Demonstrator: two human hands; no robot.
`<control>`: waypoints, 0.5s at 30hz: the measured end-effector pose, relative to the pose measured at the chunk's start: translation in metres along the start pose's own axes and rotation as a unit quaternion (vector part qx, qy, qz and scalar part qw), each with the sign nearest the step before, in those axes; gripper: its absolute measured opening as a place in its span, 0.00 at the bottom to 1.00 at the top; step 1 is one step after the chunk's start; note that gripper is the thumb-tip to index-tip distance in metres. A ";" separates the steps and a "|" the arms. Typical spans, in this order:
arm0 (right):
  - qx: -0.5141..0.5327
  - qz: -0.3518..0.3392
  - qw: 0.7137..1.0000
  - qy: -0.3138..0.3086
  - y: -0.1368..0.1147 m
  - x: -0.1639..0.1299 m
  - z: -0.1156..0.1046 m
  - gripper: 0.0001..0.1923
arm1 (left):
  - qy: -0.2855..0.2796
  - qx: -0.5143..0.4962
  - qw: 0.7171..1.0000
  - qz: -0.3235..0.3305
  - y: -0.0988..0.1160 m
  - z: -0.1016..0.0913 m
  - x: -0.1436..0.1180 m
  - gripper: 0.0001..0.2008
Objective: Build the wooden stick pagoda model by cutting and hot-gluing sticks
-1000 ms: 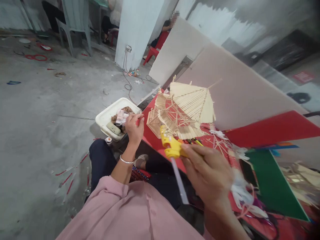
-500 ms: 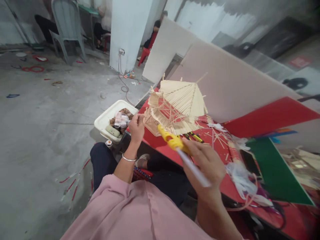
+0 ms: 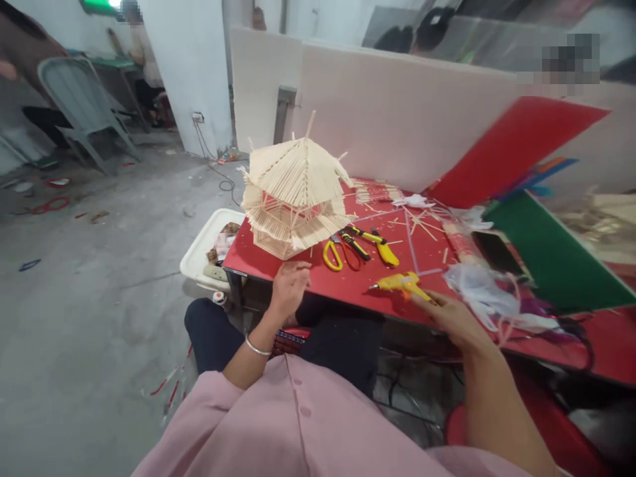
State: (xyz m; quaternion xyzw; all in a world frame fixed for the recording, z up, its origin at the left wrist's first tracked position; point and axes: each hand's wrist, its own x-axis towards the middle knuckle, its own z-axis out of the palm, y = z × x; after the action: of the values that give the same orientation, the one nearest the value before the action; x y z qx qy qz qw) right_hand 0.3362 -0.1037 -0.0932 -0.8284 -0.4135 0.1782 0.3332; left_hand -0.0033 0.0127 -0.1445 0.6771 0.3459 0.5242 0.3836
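Observation:
A pavilion model of thin wooden sticks, with a pointed ribbed roof above a lower flared roof, stands upright at the left end of the red table. My left hand is just in front of its base with fingers extended, and nothing shows in them. In my right hand is the rear handle of a yellow glue gun, low over the tabletop, its nozzle pointing left. Between model and glue gun lie scissors, yellow-and-black pliers and a yellow-handled cutter.
Loose sticks, a clear plastic bag, a dark phone and a green board occupy the table's right side. Pale boards stand behind. A white tub is at the left, and people sit in the background.
My right hand has moved the glue gun away from the model, rightward and down toward the table. My left hand has come off the model's base. The view has turned.

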 end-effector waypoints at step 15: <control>0.060 -0.320 0.942 0.084 -0.023 -0.038 0.063 0.34 | -0.013 -0.277 0.925 -0.260 0.051 0.081 0.005 0.39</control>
State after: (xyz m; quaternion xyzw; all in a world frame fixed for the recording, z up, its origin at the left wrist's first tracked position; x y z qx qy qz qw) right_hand 0.2647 -0.0987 -0.1215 -0.6430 -0.6157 0.0166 0.4552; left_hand 0.0804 -0.0193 -0.1096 0.4371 0.3457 0.4719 0.6832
